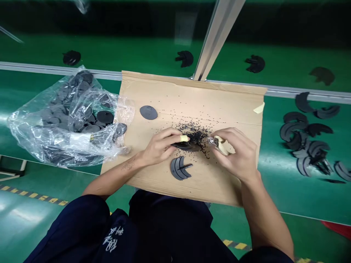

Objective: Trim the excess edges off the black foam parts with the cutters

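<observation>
My left hand (161, 146) grips a black plastic part (186, 147) low over a flattened cardboard sheet (192, 95), and one of its fingers wears a beige finger cot (184, 138). My right hand (236, 153) is shut on a small trimming tool (223, 145) with a beige handle, its metal tip touching or nearly touching the part's edge. Between my hands lies a heap of black plastic shavings (193, 135). On the cardboard, a slotted black part (179, 168) rests below my hands, and a round grey disc (148, 112) lies to the left.
A clear plastic bag (68, 120) full of dark parts lies to the left. Several curved black parts (304, 138) are piled on the green bench at right. More black parts (184, 58) lie beyond a metal rail (301, 92), and an upright metal post (216, 40) rises behind the cardboard.
</observation>
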Demonstrator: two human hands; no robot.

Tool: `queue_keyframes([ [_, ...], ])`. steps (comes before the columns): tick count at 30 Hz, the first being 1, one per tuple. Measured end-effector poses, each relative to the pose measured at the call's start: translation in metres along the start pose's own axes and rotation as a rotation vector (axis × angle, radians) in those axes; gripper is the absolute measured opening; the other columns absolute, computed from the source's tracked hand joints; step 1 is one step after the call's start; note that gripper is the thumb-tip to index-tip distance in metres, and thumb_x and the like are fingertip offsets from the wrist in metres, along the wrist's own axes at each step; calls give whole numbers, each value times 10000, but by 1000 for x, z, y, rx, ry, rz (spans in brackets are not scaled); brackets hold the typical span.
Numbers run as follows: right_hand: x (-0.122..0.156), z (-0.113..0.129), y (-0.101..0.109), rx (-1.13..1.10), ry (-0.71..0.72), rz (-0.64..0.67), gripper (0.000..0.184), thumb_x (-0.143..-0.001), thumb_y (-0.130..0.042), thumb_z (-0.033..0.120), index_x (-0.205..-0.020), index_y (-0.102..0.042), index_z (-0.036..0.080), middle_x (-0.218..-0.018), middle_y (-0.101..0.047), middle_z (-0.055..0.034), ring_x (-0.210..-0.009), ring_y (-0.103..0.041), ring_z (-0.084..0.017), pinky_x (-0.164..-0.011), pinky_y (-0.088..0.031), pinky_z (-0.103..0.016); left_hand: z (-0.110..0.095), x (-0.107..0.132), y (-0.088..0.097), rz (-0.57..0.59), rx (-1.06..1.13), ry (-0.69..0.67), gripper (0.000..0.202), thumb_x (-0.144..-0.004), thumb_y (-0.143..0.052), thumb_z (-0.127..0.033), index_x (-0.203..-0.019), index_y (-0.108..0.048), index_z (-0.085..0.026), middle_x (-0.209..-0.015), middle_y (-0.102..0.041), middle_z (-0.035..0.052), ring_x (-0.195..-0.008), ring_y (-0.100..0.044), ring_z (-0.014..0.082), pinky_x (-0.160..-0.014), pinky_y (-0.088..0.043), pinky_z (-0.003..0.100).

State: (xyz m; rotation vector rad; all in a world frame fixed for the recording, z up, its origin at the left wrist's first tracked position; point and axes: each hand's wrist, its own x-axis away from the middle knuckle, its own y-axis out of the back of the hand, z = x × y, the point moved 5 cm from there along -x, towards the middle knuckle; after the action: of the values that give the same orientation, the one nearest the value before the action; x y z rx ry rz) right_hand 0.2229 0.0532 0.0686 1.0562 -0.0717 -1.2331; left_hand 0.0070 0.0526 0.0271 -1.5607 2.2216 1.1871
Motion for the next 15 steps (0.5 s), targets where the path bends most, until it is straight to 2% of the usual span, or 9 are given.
queue_keyframes([
  [3,2,-5,-12,146,58,64,102,-919,-593,166,-998,-648,201,-893,-746,-63,-774,-656,-193,-672,-463,-335,-1,-2,2,-34,107,37,393,-926,-593,-48,-1267,-684,-221,-1070,-729,73,-975,-695,145,-819,-601,278],
  [6,4,-3,-23,189,97,101,100,-932,-560,173,-994,-636,190,-900,-747,-64,-768,-639,-185,-656,-424,-327,-4,-4,3,-69,156,47,310,-924,-651,-82,-1208,-718,-187,-1035,-761,84,-960,-721,143,-828,-615,266],
  [11,4,-1,-23,190,131,59,69,-951,-569,170,-997,-620,182,-887,-738,-56,-759,-617,-167,-661,-407,-314,-5,-5,2,-60,190,62,253,-931,-667,-96,-1157,-744,-178,-990,-784,78,-923,-745,132,-809,-625,241],
  [15,4,-1,-23,218,164,80,50,-971,-593,220,-1001,-619,189,-875,-733,-45,-764,-611,-162,-656,-388,-309,-4,-4,3,-48,215,69,277,-912,-682,-69,-1156,-754,-177,-997,-787,80,-915,-747,125,-813,-614,220],
])
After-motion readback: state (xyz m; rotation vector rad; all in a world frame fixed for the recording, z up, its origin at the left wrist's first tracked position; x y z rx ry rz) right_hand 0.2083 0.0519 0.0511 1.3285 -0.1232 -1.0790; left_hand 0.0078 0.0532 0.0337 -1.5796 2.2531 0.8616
